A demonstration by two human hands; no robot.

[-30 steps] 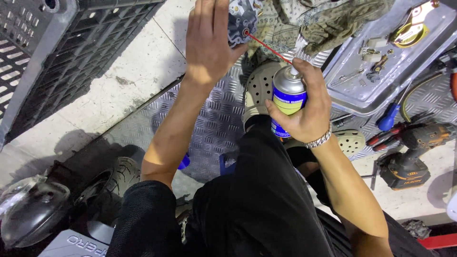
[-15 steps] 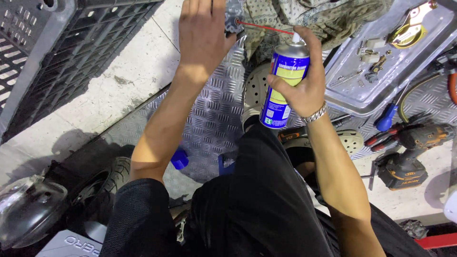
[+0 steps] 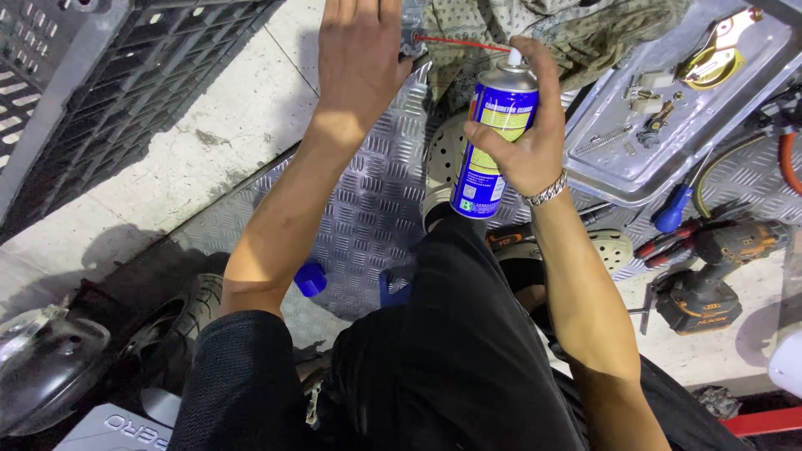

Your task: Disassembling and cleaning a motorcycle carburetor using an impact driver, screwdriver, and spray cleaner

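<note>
My right hand (image 3: 526, 142) grips a blue and yellow spray can (image 3: 493, 142), held upright with a finger on its white nozzle. A thin red straw (image 3: 459, 42) runs left from the nozzle to a small metal part (image 3: 411, 33) that my left hand (image 3: 359, 58) holds at the top edge; most of that part is hidden behind the fingers and the frame's edge. Both hands hover above a diamond-pattern metal plate (image 3: 368, 217). A metal bracelet circles my right wrist.
A metal tray (image 3: 668, 159) with small parts lies at the right, by a blue-handled screwdriver (image 3: 672, 213) and a cordless drill (image 3: 710, 284). A dark plastic crate (image 3: 109, 92) stands upper left. A rag (image 3: 585, 33), blue cap (image 3: 310, 279) and tyre (image 3: 180, 326) are nearby.
My right hand has lifted the spray can up and to the left, bringing the red straw's tip against the part in my left hand. The left hand has moved slightly upward.
</note>
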